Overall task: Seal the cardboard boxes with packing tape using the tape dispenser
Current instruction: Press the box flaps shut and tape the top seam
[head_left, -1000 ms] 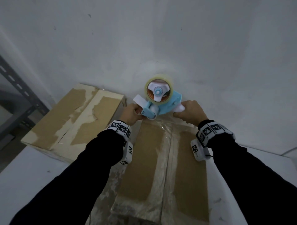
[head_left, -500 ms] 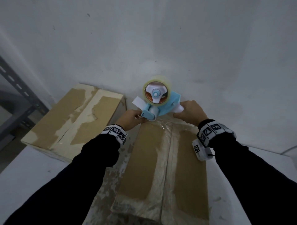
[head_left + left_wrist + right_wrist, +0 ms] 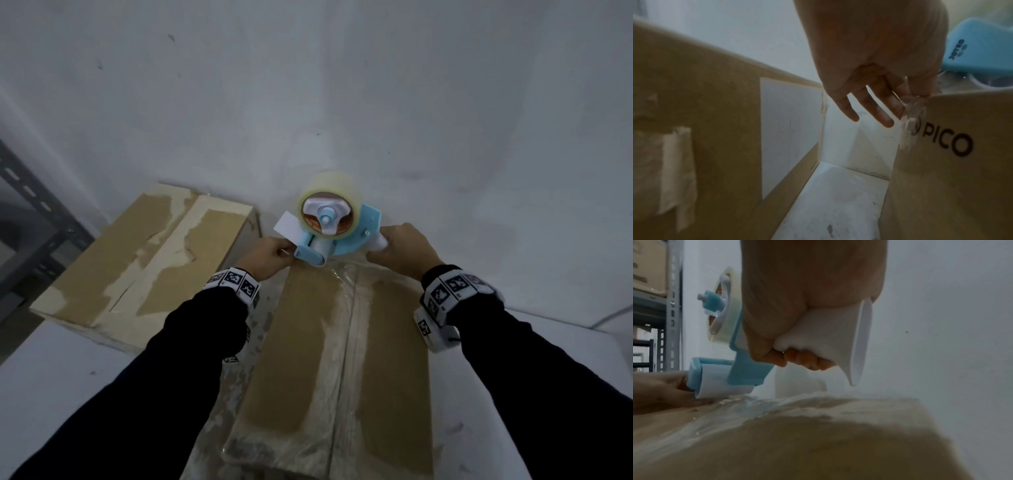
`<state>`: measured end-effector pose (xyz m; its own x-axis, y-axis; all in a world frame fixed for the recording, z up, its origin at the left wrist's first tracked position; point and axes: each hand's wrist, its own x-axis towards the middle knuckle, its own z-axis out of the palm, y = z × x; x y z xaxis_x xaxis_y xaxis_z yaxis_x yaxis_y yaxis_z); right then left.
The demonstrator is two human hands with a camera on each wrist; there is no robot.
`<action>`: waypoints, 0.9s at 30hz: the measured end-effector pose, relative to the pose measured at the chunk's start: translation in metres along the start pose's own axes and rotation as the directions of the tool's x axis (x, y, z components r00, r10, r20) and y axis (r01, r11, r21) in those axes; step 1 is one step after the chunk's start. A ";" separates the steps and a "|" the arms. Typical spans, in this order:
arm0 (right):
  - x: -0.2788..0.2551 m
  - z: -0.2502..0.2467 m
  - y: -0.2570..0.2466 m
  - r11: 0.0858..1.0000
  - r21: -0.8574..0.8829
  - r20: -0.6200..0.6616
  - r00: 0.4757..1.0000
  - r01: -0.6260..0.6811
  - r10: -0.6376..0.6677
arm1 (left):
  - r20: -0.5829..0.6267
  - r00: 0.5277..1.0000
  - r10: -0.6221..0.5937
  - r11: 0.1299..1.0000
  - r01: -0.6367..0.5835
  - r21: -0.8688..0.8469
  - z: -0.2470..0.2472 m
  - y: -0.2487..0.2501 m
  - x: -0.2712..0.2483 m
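R hand (image 3: 400, 250) grips tape dispenser (image 3: 337, 228) handle, L hand (image 3: 270, 255) pinches tape end (image 3: 913, 105) at box (image 3: 339, 359) far edge.

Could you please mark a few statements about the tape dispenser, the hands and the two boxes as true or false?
1. The right hand grips the blue-and-white plastic tape dispenser by its white handle. True.
2. The dispenser sits at the near end of the brown cardboard box. False: at the far end, by the wall.
3. The left hand rests on the second cardboard box. False: its fingers pinch clear tape beside the dispenser.
4. The tape roll is clear. True.
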<state>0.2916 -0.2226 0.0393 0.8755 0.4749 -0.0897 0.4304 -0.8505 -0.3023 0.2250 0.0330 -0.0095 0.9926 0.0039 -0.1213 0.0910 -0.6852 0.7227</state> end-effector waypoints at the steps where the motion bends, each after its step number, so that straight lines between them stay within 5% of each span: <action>1: -0.002 0.000 0.004 1.000 0.001 0.001 1.000 -0.001 0.001 | -0.002 1.000 0.001 1.000 -0.001 0.002 0.001 0.000 0.000; 11: -0.019 -0.006 0.032 0.999 0.040 -0.008 0.999 0.035 -0.035 | 0.017 1.000 -0.004 1.000 0.004 -0.016 0.001 0.001 0.001; 18: -0.070 -0.033 0.092 0.994 0.094 -0.172 0.983 -0.053 0.069 | 0.001 1.000 0.031 0.998 -0.031 0.057 0.005 0.014 0.006; 22: -0.069 -0.023 0.090 0.997 0.071 -0.121 0.992 -0.031 0.039 | 0.018 0.998 0.053 0.995 -0.054 0.083 0.007 0.013 0.003; 27: -0.076 -0.019 0.086 0.971 0.189 -0.134 0.976 -0.147 0.174 | -0.016 0.988 0.153 0.940 -0.140 0.312 0.007 0.031 0.002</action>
<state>0.2660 -0.3364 0.0384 0.9584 0.2853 -0.0127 0.2478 -0.8527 -0.4598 0.2292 0.0069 0.0085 0.9960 -0.0888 0.0016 -0.0785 -0.8715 0.4842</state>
